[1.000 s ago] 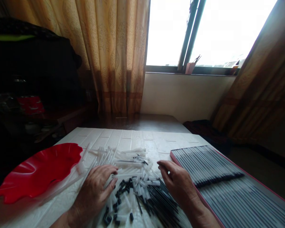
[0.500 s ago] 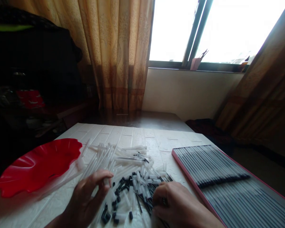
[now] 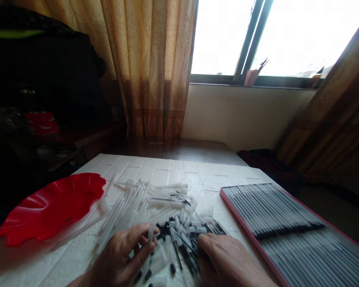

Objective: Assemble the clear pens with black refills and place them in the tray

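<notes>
My left hand (image 3: 127,253) pinches a short, translucent white pen cap (image 3: 150,232) upright between thumb and fingers, over the near part of the pile. My right hand (image 3: 224,257) is curled at the pile's right side, beside thin black pen refills (image 3: 189,259); its fingertips are hidden, so what they hold cannot be seen. Between both hands lie loose clear caps (image 3: 179,229) and small black plugs (image 3: 173,268). Behind my left hand spreads a heap of long clear pen barrels (image 3: 131,201).
A red wavy-rimmed dish (image 3: 20,217) stands at the left with a small dark piece inside. On the right, a pink-edged tray (image 3: 239,217) holds rows of assembled-looking pens (image 3: 257,203). The white brick-patterned tabletop (image 3: 194,171) lies beneath everything.
My left hand has moved right and the cap in its pinch now shows clearly upright. The right hand stays low at the refills, its fingers more hidden. The view has shifted slightly.
</notes>
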Available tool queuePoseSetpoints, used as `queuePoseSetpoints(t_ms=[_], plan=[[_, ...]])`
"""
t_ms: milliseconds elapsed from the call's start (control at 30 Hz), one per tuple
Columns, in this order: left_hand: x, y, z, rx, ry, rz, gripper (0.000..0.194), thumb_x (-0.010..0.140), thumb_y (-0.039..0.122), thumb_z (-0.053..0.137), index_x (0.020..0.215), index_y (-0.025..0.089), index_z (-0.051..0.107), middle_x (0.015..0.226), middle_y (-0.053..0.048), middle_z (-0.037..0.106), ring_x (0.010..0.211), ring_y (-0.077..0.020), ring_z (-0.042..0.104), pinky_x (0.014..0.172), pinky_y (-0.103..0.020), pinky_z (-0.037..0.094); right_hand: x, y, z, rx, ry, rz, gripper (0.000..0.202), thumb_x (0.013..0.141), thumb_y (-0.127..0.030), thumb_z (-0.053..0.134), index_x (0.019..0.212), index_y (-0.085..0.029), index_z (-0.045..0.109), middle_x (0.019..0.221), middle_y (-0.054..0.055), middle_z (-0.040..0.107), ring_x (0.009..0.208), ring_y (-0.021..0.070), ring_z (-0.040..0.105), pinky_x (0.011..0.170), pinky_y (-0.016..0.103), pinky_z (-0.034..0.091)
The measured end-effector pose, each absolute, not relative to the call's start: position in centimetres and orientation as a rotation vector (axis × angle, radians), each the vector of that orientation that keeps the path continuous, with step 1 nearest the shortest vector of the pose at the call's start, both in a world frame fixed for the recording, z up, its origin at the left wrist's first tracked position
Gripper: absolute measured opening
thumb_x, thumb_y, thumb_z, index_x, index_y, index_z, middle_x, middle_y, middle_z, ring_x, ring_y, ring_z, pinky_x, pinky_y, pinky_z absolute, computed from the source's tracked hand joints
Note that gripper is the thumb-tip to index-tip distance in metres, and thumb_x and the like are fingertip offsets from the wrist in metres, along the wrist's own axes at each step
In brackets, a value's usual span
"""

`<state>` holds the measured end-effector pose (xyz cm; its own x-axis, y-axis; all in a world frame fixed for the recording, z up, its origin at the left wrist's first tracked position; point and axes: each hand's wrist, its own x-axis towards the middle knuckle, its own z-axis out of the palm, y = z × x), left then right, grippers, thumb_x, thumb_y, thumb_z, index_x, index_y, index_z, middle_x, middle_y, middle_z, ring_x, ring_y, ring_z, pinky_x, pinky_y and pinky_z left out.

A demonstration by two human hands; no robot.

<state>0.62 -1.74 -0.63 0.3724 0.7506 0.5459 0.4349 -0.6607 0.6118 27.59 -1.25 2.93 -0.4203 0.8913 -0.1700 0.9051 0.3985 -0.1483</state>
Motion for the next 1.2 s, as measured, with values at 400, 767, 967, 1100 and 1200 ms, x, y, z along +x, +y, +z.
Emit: queuePoseSetpoints(t_ms=[400, 767, 967, 1100, 1200], plan=[[0.1, -1.6, -2.3, 1.947, 1.124, 1.124, 0.035, 0.104, 0.042, 0.045, 0.129, 0.022, 0.061, 0.056, 0.006, 0.052, 0.042, -0.0096, 0.048, 0.038, -0.015, 0.038, 28.0, -2.4, 5.3, 1.729, 3.254, -1.557, 0.019, 0.091, -0.032, 0.061, 0.104, -0.028, 0.073, 0.093, 0.006, 0.077, 0.084, 0.0228, 0.072, 0.078, 0.032, 0.060], [1.4, -2.1, 0.9, 2.370, 0.866, 1.124, 0.028, 0.106, 0.029, 0.043, 0.128, 0.028, 0.060, 0.077, 0.002, 0.074, 0.061, -0.0123, 0.070, 0.061, -0.017, 0.054, 26.0, -3.6, 5.9, 2.231, 2.528, -2.897, 0.035, 0.075, -0.058, 0.081, 0.079, -0.023, 0.079, 0.056, -0.001, 0.063, 0.049, 0.0090, 0.053, 0.049, 0.019, 0.043], [1.6, -2.5, 1.9, 2.558, 0.893, 1.132, 0.028, 0.109, 0.035, 0.034, 0.129, 0.028, 0.053, 0.087, 0.000, 0.079, 0.071, -0.0141, 0.077, 0.069, -0.018, 0.056, 25.9, -3.5, 5.8, 2.110, 2.652, -2.727, 0.037, 0.079, -0.058, 0.077, 0.081, -0.022, 0.078, 0.056, -0.001, 0.062, 0.051, 0.0102, 0.052, 0.053, 0.022, 0.046], [2.0, -2.6, 2.5, 2.702, 0.848, 1.023, 0.032, 0.109, 0.038, 0.030, 0.117, 0.023, 0.057, 0.086, -0.004, 0.080, 0.067, -0.0162, 0.076, 0.065, -0.021, 0.055, 26.4, -3.1, 4.7, 1.940, 2.648, -2.580, 0.039, 0.085, -0.059, 0.071, 0.085, -0.020, 0.078, 0.057, 0.000, 0.062, 0.051, 0.0099, 0.052, 0.054, 0.021, 0.045], [2.3, -2.7, 2.6, 2.713, 0.879, 1.027, 0.032, 0.109, 0.037, 0.030, 0.109, 0.022, 0.059, 0.083, -0.004, 0.079, 0.065, -0.0173, 0.075, 0.065, -0.023, 0.054, 26.5, -2.7, 3.7, 1.662, 2.659, -2.441, 0.039, 0.089, -0.056, 0.067, 0.096, -0.020, 0.079, 0.064, 0.002, 0.066, 0.055, 0.0116, 0.055, 0.055, 0.023, 0.046]])
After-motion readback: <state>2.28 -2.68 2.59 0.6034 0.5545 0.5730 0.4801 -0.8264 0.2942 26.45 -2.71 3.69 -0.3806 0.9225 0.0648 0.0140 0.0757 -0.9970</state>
